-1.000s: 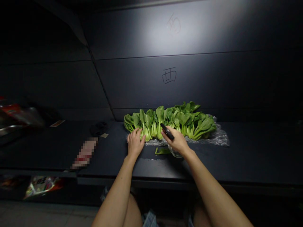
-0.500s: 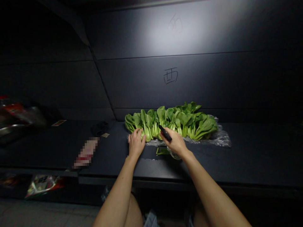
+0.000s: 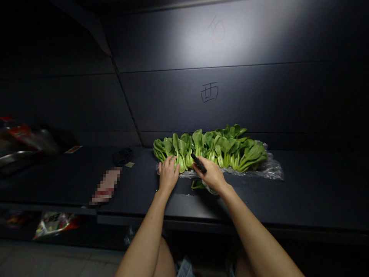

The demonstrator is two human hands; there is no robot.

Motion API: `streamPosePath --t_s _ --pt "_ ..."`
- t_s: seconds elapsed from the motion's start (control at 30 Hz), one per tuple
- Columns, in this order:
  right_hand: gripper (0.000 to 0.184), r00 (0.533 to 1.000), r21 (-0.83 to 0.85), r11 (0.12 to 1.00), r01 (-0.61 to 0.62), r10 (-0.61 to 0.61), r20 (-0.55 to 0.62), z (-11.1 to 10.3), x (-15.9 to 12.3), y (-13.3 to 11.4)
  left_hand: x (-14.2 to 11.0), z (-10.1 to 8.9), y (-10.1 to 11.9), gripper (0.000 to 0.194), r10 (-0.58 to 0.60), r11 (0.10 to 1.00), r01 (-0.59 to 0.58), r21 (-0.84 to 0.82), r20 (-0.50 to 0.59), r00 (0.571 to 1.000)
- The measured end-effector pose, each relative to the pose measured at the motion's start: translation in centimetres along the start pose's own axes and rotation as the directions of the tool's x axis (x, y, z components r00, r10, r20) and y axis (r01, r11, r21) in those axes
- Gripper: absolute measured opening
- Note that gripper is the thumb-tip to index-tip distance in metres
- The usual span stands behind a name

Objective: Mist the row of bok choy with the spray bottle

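Lining dark shelf (image 3: pixel 311 192), greens (image 3: pixel 213 150), hands (image 3: pixel 168 175), dark backboard (image 3: pixel 178 100)

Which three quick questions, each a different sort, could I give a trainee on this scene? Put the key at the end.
1. Which hand grips the black object? A) left B) right C) both
2. True or false: the leafy greens are heaped inside a basket.
3. Fill in the blank: see-through ______ shows along the greens' near edge and past their right end.

Key:
1. B, the right hand.
2. False; they lie in a row on the dark shelf.
3. Plastic wrap.
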State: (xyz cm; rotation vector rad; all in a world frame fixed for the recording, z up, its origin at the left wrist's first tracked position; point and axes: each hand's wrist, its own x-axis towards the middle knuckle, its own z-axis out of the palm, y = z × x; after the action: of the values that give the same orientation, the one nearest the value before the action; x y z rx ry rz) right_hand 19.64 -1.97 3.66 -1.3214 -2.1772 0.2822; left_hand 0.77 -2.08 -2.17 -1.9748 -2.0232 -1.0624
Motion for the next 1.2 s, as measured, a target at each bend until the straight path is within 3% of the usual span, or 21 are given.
streamPosePath --t_s 0.27,0.47,0.8,1.2 --pt "0.032 1.000 0.023 0.999 -0.023 0.023 0.019 0.2 0.2 -0.1 0.0 0.3 0.3 0.039 0.011 1.000 -0.011 -0.009 0.008 1.000" --pt "0.028 0.999 0.057 0.998 -0.003 0.000 0.037 0.3 0.3 -1.0 0.0 0.5 -0.4 0.040 -0.082 0.996 0.083 0.030 -0.032 0.996" --pt "0.027 0.998 -0.044 0.999 0.029 -0.027 0.050 0.9 0.5 -2.4 -0.1 2.3 -2.4 0.048 -0.204 0.978 0.209 0.027 -0.130 0.970" --pt "0.027 0.998 -0.027 0.999 0.027 -0.025 0.055 2.2 0.8 -3.6 0.0 2.8 -3.1 0.051 -0.185 0.982 0.184 -0.039 -0.028 0.982"
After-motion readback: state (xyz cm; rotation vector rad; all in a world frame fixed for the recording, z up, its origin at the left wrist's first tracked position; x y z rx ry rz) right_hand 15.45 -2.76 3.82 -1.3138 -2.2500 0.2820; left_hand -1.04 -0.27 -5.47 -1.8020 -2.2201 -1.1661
